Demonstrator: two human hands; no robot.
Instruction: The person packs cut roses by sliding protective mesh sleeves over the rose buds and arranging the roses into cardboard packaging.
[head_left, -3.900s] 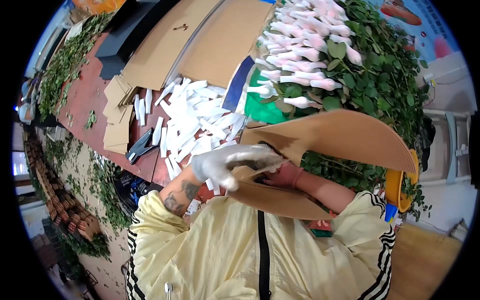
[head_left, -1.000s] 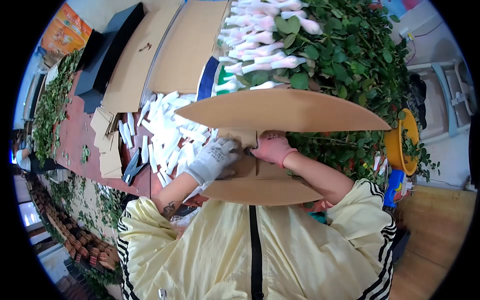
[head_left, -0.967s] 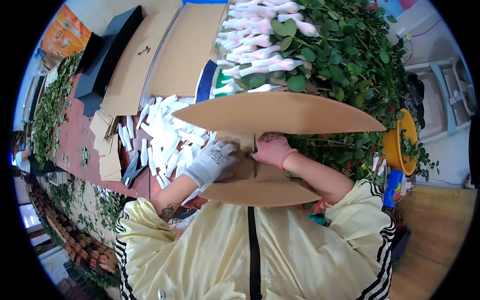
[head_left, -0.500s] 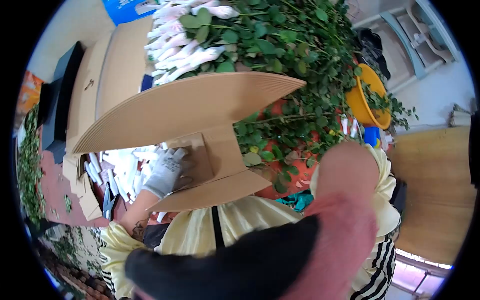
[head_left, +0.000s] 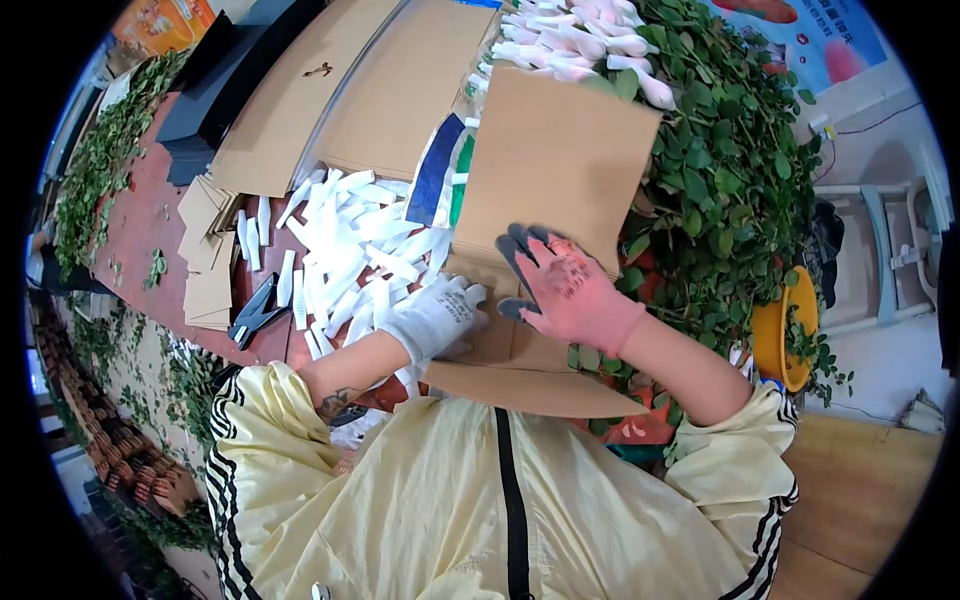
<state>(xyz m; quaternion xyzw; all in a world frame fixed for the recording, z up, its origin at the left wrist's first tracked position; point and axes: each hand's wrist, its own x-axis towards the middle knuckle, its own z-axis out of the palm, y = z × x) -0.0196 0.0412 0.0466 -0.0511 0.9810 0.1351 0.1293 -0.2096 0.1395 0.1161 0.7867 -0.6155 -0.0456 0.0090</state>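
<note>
A creased brown cardboard sheet (head_left: pixel 555 165) lies in front of me, its large back panel raised and a narrower front flap standing near my body. My left hand (head_left: pixel 440 318), in a pale grey glove, is at the left edge of its middle part with the fingers curled over the cardboard. My right hand (head_left: pixel 572 290), in a pink glove with dark fingertips, lies on the cardboard by the crease under the back panel. Its fingers are spread. What is beneath the left palm is hidden.
White mesh sleeves (head_left: pixel 345 255) are heaped to the left, beside a black stapler (head_left: pixel 256 312) and small cardboard pieces (head_left: pixel 208 285). Sleeved flower heads (head_left: pixel 575 40) and leafy stems (head_left: pixel 715 190) lie behind and right. A yellow bucket (head_left: pixel 787 340) stands at right.
My right hand has come from close to the camera down onto the cardboard, its fingers spreading. The back panel now stands flatter and faces me. My left hand stays at the cardboard's left side.
</note>
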